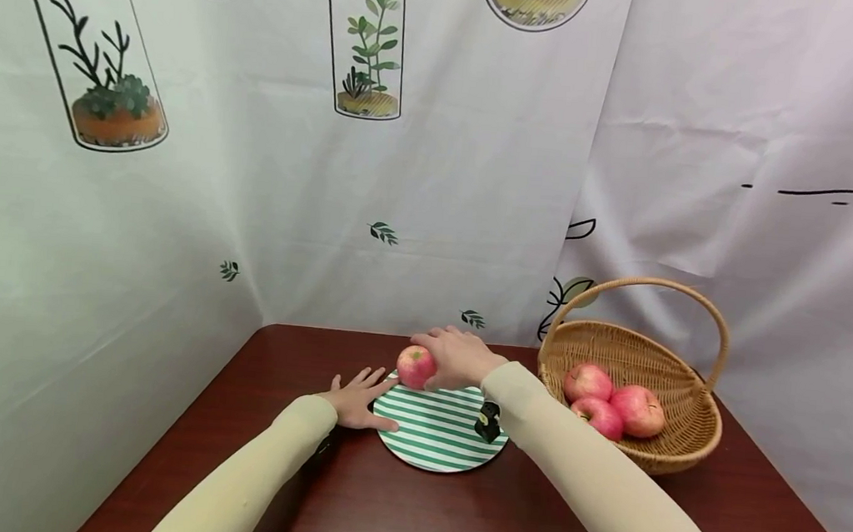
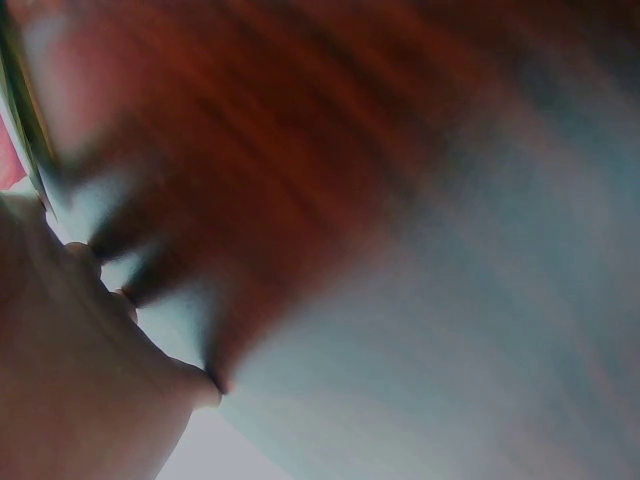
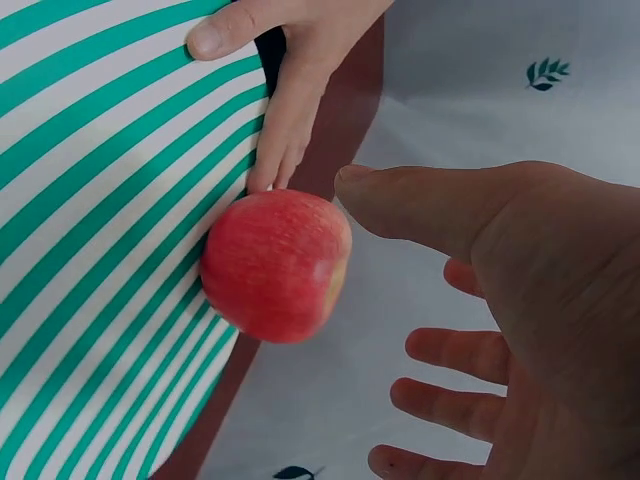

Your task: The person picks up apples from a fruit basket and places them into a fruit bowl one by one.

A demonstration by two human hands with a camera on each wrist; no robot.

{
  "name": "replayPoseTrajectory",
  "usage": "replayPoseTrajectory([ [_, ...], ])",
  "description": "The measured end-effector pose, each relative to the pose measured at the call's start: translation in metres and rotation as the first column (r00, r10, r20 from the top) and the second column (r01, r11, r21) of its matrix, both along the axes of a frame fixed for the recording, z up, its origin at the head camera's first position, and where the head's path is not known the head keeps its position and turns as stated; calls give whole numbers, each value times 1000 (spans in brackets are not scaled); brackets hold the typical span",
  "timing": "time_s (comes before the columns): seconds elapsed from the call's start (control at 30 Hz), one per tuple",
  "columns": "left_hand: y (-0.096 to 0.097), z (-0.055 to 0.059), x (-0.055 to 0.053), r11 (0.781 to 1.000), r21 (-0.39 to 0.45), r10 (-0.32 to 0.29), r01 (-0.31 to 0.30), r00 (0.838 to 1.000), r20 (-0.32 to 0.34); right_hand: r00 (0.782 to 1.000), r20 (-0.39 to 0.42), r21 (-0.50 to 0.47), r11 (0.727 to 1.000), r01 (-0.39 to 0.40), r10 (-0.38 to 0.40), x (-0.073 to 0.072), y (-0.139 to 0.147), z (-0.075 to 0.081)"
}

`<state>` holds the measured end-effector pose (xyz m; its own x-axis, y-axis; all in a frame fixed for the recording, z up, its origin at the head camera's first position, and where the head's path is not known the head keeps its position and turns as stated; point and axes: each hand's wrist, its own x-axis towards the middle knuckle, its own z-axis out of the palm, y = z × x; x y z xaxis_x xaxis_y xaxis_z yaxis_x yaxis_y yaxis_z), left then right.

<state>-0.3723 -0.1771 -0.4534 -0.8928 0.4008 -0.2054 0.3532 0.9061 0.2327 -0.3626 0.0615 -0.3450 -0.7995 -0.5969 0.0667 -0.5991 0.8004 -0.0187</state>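
Observation:
In the head view a round green-and-white striped mat (image 1: 431, 446) lies on the table. A red apple (image 1: 413, 367) is at its far left edge, and the apple (image 3: 275, 268) overlaps the stripes in the right wrist view. My right hand (image 1: 460, 359) is beside the apple, thumb tip right at its side; in the right wrist view the fingers (image 3: 455, 355) are spread, with a gap between them and the fruit. My left hand (image 1: 357, 401) lies flat with spread fingers at the mat's left edge, its thumb over the stripes. The left wrist view is mostly blurred.
A wicker basket (image 1: 695, 429) with a tall handle stands at the right, holding several apples (image 1: 636, 410). A small black item (image 1: 488, 422) shows under my right forearm. Printed white cloth (image 1: 433, 183) hangs behind the dark red table (image 1: 392, 514).

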Motion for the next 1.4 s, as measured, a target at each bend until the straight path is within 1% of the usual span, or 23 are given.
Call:
replayPoseTrajectory([
  [0.27, 0, -1, 3, 1000, 10, 3, -3, 1000, 7, 998, -25, -30, 997, -66, 65, 15, 18, 8],
  [0.53, -2, -7, 0, 1000, -4, 9, -9, 1000, -1, 996, -35, -25, 996, -88, 87, 26, 35, 13],
  [0.8, -2, -2, 4, 1000, 12, 10, -10, 1000, -1, 997, 7, -40, 997, -72, 72, 35, 49, 19],
  [0.97, -3, 0, 8, 1000, 23, 5, -5, 1000, 6, 997, -9, -38, 997, -71, 71, 36, 61, 23],
  [1.07, -2, 2, 8, 1000, 28, 0, 0, 1000, 14, 997, -12, -52, 995, -79, 79, 37, 69, 27],
  [1.17, -1, 2, 8, 1000, 30, -1, 0, 1000, 11, 996, 10, -76, 993, -85, 86, 39, 76, 33],
  [1.4, 1, 5, 7, 1000, 25, 1, 0, 1000, -6, 988, 101, -122, 987, -103, 116, 47, 92, 43],
])
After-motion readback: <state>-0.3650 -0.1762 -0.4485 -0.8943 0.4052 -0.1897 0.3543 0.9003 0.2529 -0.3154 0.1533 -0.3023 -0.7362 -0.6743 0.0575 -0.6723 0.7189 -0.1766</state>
